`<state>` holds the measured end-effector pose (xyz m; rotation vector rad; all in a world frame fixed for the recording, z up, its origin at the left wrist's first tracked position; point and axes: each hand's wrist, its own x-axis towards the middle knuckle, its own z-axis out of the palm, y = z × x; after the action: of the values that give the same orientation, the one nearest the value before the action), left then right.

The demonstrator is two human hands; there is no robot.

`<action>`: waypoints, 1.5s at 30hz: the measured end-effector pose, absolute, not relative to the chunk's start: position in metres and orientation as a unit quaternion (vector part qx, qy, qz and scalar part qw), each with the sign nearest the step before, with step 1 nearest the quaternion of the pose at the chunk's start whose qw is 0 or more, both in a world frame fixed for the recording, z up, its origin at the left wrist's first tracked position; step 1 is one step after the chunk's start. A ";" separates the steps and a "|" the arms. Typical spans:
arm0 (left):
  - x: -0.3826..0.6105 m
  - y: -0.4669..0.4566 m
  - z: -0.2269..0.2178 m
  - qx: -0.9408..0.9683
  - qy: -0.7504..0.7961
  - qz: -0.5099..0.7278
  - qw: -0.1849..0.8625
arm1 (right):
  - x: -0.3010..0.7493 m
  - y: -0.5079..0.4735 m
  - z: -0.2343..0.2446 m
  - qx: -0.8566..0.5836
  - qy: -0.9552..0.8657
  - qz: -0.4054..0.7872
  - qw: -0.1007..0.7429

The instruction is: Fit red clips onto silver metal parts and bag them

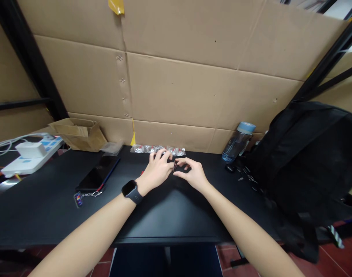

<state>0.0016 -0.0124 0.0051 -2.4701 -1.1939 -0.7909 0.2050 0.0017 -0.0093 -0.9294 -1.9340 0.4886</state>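
A small, thin, dark shiny piece stands on edge between my two hands, above the black tabletop; its exact kind is too small to make out. My right hand curves around its right side, with thumb and fingertips at its edges. From the left, my left hand reaches it with bent fingers; the thumb side is partly hidden. Just behind the hands lies a row of clear sealed packets with silvery round contents and red marks. A tiny red thing shows beside my left wrist, which wears a black watch.
On the left are a phone with a keychain, a paper bag and a white power strip. To the right stand a water bottle and a black backpack. A cardboard wall closes the back.
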 end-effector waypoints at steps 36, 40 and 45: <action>0.004 -0.001 0.005 -0.775 -0.408 -0.468 -0.119 | 0.212 0.005 -0.010 -0.299 -0.634 0.514 0.495; 0.006 -0.005 0.009 -0.783 -0.428 -0.446 -0.069 | 0.211 0.005 -0.011 -0.303 -0.624 0.522 0.497; 0.010 -0.010 0.012 -0.782 -0.441 -0.439 -0.024 | 0.209 0.002 -0.010 -0.293 -0.607 0.544 0.500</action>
<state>0.0101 -0.0104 0.0123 -2.4950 -1.4065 -1.4015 0.2087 0.0023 -0.0098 -0.7093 -1.4683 1.3155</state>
